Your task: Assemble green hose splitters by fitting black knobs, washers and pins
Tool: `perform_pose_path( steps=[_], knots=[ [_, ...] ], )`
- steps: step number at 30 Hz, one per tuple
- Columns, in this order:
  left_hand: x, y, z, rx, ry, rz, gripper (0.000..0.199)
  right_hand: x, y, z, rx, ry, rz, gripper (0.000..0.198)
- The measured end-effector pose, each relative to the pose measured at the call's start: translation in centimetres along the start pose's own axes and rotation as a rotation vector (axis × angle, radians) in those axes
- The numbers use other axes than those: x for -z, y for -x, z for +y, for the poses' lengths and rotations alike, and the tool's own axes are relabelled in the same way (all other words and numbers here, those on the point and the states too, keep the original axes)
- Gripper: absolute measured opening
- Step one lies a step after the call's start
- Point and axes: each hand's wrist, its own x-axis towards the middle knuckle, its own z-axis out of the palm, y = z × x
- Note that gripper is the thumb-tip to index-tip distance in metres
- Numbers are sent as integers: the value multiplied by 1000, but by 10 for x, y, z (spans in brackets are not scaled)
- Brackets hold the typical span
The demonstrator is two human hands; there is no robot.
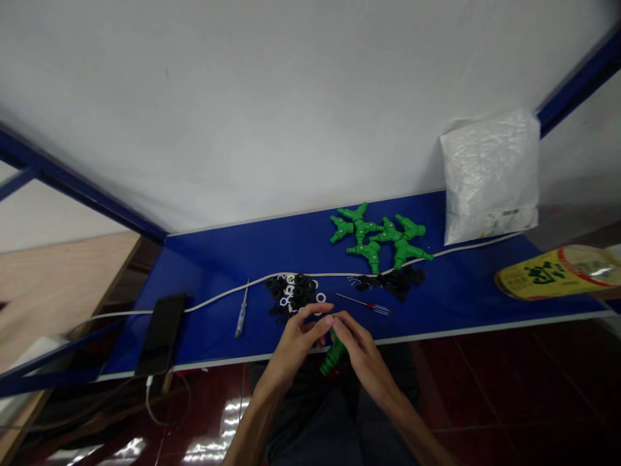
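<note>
Over the front edge of the shelf, my left hand (pixel 301 335) and my right hand (pixel 358 346) come together around a green plastic hose connector (pixel 334 356). Its ribbed end points down toward my lap, while its upper part is hidden by my fingers. Both thumbs press near the top of it, fingers curled; any small part between them cannot be made out. Just beyond my left hand lies a pile of black rings (pixel 301 288) mixed with white rings (pixel 286 300). A screwdriver (pixel 378 309) with a red and clear handle rests beyond my right hand.
Several green Y-shaped connectors (pixel 372 254) lie toward the wall, near black parts (pixel 395 283). A voltage tester (pixel 241 317), phone (pixel 162 333) and white cable (pixel 223 295) are leftward. A plastic package (pixel 492 178) and yellow-labelled bottle (pixel 538 275) stand right on the blue shelf (pixel 208 259).
</note>
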Motion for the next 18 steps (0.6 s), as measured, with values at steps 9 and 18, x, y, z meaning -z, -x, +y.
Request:
perform_pose_path(
  steps=[9, 18],
  knots=[
    [-13, 2, -12, 75, 246, -106, 55, 3, -4, 6, 5, -24, 86, 45],
    [-16, 2, -19, 173, 470, -82, 43, 3, 1, 9, 52, 26, 95, 41]
  ],
)
